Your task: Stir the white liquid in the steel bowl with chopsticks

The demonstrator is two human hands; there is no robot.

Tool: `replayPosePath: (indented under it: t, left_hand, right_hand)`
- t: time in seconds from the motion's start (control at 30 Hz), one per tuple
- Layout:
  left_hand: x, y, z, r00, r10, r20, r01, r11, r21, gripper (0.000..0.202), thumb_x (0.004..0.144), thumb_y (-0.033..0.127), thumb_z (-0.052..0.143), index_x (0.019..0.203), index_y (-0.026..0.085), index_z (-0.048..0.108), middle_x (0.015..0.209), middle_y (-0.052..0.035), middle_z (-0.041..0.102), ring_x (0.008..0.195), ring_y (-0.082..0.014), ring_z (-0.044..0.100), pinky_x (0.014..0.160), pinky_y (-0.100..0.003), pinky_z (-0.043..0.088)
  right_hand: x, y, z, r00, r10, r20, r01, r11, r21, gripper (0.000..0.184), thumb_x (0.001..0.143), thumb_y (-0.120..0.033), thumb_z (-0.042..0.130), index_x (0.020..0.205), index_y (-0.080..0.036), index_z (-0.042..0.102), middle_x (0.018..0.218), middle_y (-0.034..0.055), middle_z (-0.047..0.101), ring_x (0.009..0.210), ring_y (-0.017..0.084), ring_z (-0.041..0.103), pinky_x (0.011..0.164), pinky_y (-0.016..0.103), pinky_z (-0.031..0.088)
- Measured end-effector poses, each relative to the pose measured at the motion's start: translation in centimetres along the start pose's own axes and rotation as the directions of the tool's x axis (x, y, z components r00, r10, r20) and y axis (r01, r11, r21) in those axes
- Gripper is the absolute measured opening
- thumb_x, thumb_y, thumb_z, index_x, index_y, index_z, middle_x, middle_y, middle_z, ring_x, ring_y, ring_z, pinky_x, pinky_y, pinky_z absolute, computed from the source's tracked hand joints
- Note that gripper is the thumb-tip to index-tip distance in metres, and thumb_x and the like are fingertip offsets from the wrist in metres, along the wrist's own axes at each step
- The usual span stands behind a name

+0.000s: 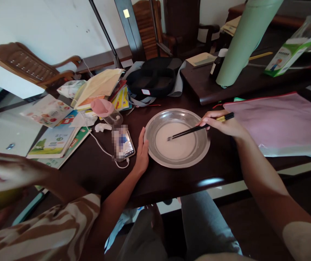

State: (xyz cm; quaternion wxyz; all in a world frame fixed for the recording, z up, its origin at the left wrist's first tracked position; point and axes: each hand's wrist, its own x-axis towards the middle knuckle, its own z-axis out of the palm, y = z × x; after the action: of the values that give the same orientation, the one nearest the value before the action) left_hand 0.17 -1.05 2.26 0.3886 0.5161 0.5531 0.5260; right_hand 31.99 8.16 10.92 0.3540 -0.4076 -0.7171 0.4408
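Note:
A round metal basin (206, 154) sits on the dark table with pale, milky liquid (175, 146) in it. My left hand (142, 152) grips the basin's left side, fingers closed against its rim. In my right hand (220, 123) is a pair of black chopsticks (188, 131) with gold-coloured upper parts. Their tips reach into the basin, at the liquid; whether they touch the bottom cannot be seen. Left of my left hand lies a phone (129, 146) with a lit screen and a white cable plugged in; part of it is blurred.
A pink-lidded cup (108, 112), books (54, 139) and papers lie leftward. Behind the basin is a black bag (151, 78). A green cylinder (245, 47) and dark bottle (218, 63) stand back right, near a pink pouch (275, 119). Someone in a striped sleeve (63, 224) is at left.

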Motion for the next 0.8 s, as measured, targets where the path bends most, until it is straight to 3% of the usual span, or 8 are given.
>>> replayPosePath:
  t: [0.17, 0.27, 0.37, 0.43, 0.53, 0.6, 0.8]
  left_hand:
    - [-0.1, 0.0, 0.0, 1.000, 0.011, -0.002, -0.011, 1.000, 0.010, 0.062, 0.097, 0.060, 0.043, 0.154, 0.037, 0.035, 0.169, -0.0002, 0.029, 0.158, -0.0225, 0.023, 0.130, -0.043, 0.014]
    - [-0.2, -0.1, 0.0, 1.000, 0.000, -0.003, 0.000, 1.000, 0.000, 0.063, 0.097, 0.060, 0.044, 0.155, 0.036, 0.034, 0.169, -0.0005, 0.028, 0.158, -0.0220, 0.023, 0.130, -0.043, 0.014]
    - [-0.1, -0.1, 0.1, 1.000, -0.011, 0.001, 0.011, 1.000, -0.007, 0.063, 0.098, 0.060, 0.043, 0.155, 0.036, 0.033, 0.170, 0.0001, 0.027, 0.158, -0.0214, 0.023, 0.130, -0.042, 0.014]
    - [-0.1, -0.2, 0.1, 1.000, -0.009, 0.004, 0.009, 1.000, -0.006, 0.063, 0.098, 0.060, 0.043, 0.155, 0.037, 0.033, 0.170, 0.0006, 0.027, 0.158, -0.0214, 0.022, 0.130, -0.042, 0.014]
    - [-0.1, -0.3, 0.2, 1.000, 0.007, 0.010, -0.006, 1.000, -0.003, 0.062, 0.098, 0.060, 0.042, 0.155, 0.038, 0.033, 0.170, 0.0009, 0.026, 0.158, -0.0222, 0.022, 0.130, -0.044, 0.015]
    - [-0.1, -0.4, 0.2, 1.000, 0.010, 0.010, -0.010, 1.000, -0.007, 0.061, 0.098, 0.059, 0.042, 0.155, 0.038, 0.033, 0.170, 0.0008, 0.027, 0.157, -0.0227, 0.023, 0.130, -0.045, 0.016]
    - [0.0, -0.4, 0.4, 1.000, -0.001, -0.001, 0.000, 1.000, -0.027, 0.065, 0.096, 0.062, 0.045, 0.155, 0.036, 0.034, 0.170, -0.0003, 0.026, 0.157, -0.0236, 0.023, 0.130, -0.045, 0.015]
  right_hand:
    - [-0.1, 0.0, -0.9, 0.971, -0.004, -0.240, 0.007, 1.000, 0.013, 0.036, 0.086, -0.048, 0.068, 0.063, -0.022, 0.073, 0.068, 0.0037, 0.076, 0.060, 0.014, 0.062, 0.061, 0.029, 0.049]
    - [-0.3, -0.2, -0.7, 0.992, 0.008, -0.127, -0.005, 1.000, 0.023, 0.036, 0.086, -0.049, 0.068, 0.063, -0.022, 0.073, 0.068, 0.0039, 0.075, 0.063, 0.016, 0.065, 0.064, 0.030, 0.051]
    - [-0.2, -0.2, -0.1, 1.000, -0.009, 0.004, 0.009, 1.000, -0.006, 0.031, 0.084, -0.050, 0.069, 0.072, -0.023, 0.076, 0.080, 0.0047, 0.079, 0.076, 0.019, 0.070, 0.070, 0.031, 0.053]
    - [-0.1, -0.1, -0.1, 0.999, -0.022, -0.036, 0.021, 1.000, -0.017, 0.029, 0.085, -0.049, 0.070, 0.074, -0.023, 0.076, 0.082, 0.0045, 0.079, 0.077, 0.019, 0.069, 0.070, 0.031, 0.053]
    - [-0.2, 0.3, -0.9, 0.976, -0.021, -0.218, 0.020, 1.000, -0.008, 0.033, 0.087, -0.047, 0.067, 0.065, -0.023, 0.073, 0.072, 0.0033, 0.077, 0.068, 0.017, 0.066, 0.069, 0.031, 0.050]
    - [-0.3, 0.4, -1.3, 0.969, -0.010, -0.246, 0.017, 1.000, 0.026, 0.037, 0.088, -0.046, 0.067, 0.061, -0.023, 0.072, 0.066, 0.0027, 0.074, 0.064, 0.017, 0.065, 0.069, 0.031, 0.050]
    - [-0.1, 0.3, -0.3, 1.000, -0.029, 0.009, 0.030, 0.999, -0.044, 0.030, 0.087, -0.048, 0.067, 0.074, -0.022, 0.076, 0.084, 0.0049, 0.080, 0.083, 0.020, 0.071, 0.077, 0.032, 0.050]
